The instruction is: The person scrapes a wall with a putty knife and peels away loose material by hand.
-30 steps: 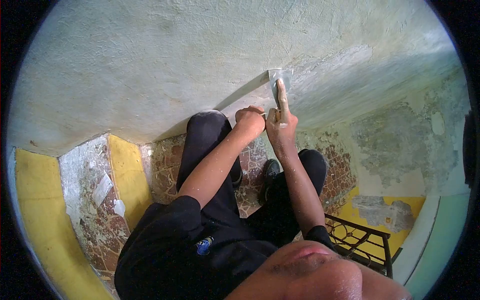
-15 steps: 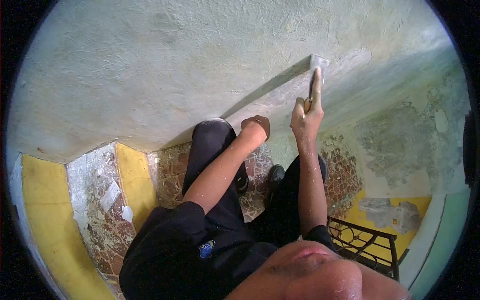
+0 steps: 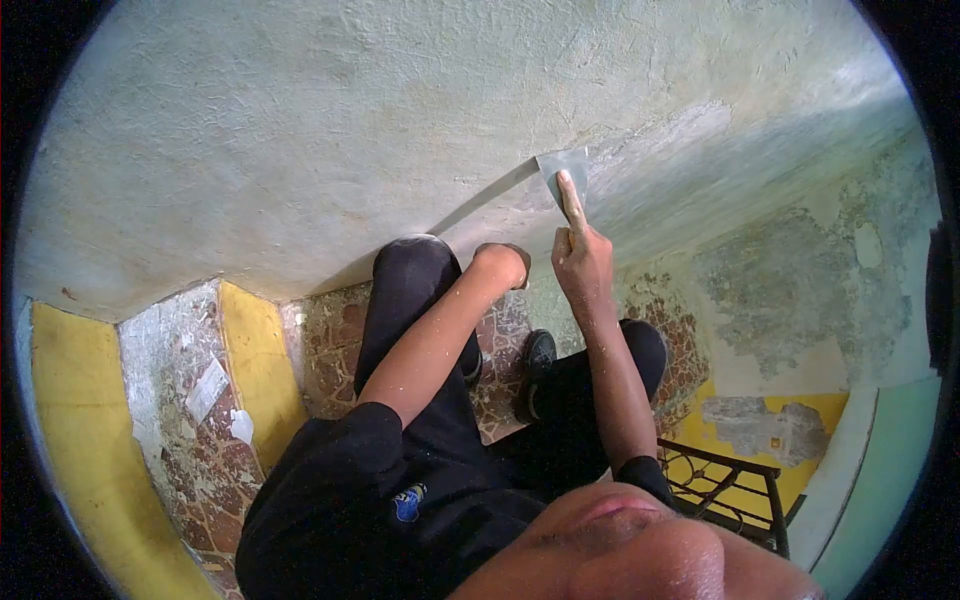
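My right hand (image 3: pixel 583 255) is wrapped round the handle of a putty knife (image 3: pixel 566 178), with the index finger stretched along its blade. The blade's wide edge lies against the pale, rough wall (image 3: pixel 300 130). A whitish streak runs on the wall to the right of the blade, and a dark shadow band reaches down to the left. My left hand (image 3: pixel 508 266) is bent in near the foot of the wall, beside my knee; its fingers are mostly hidden, and I cannot make out what they hold, if anything.
Yellow-edged steps (image 3: pixel 75 400) with paper scraps (image 3: pixel 207 390) are at the left. Brown patterned floor (image 3: pixel 335 335) lies under my legs. A black metal railing (image 3: pixel 725 465) stands at the lower right, near a peeling wall patch (image 3: pixel 770 290).
My right hand and the putty knife have moved left and slightly down along the wall. My right knee has shifted outward. My left hand has moved slightly left.
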Motion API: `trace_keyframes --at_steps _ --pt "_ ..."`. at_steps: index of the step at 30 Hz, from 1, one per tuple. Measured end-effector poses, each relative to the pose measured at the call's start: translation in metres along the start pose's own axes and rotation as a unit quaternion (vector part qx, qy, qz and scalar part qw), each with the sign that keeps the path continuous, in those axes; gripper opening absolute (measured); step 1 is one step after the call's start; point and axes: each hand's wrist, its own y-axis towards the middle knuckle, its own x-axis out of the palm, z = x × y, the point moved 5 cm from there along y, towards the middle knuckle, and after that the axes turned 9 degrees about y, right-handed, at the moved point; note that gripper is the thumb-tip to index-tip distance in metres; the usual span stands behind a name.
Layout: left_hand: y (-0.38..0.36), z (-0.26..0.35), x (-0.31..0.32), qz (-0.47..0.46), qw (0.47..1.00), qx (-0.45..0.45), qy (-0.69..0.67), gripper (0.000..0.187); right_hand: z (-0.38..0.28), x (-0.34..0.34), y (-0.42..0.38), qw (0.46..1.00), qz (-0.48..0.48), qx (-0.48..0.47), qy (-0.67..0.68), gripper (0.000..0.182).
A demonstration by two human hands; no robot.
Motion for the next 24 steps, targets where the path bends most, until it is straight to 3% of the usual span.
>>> trace_keyframes --at_steps 3,5,10,15,17,24 --pt "-0.006 0.004 0.004 -0.016 1.0 -0.004 -0.007 0.032 -0.01 -0.002 -0.006 1.0 0.014 0.02 0.011 0.082" --pt "-0.006 0.006 0.004 -0.022 1.0 -0.004 -0.01 0.032 -0.01 -0.003 -0.007 0.994 -0.026 0.108 0.004 0.082" --pt "-0.022 0.008 -0.008 -0.023 0.999 0.002 -0.025 0.033 -0.019 0.009 -0.01 0.992 0.018 0.096 0.078 0.084" --pt "0.021 -0.003 0.014 -0.032 0.999 -0.02 -0.026 0.033 -0.024 0.017 -0.003 0.99 0.085 0.046 0.105 0.087" --pt "0.022 -0.006 0.013 -0.02 0.999 -0.031 -0.036 0.033 -0.032 0.019 -0.003 0.971 0.019 0.172 0.164 0.087" --pt "0.017 -0.008 0.015 -0.02 0.999 -0.018 -0.021 0.034 -0.037 0.026 -0.002 0.967 0.035 0.185 0.174 0.09"
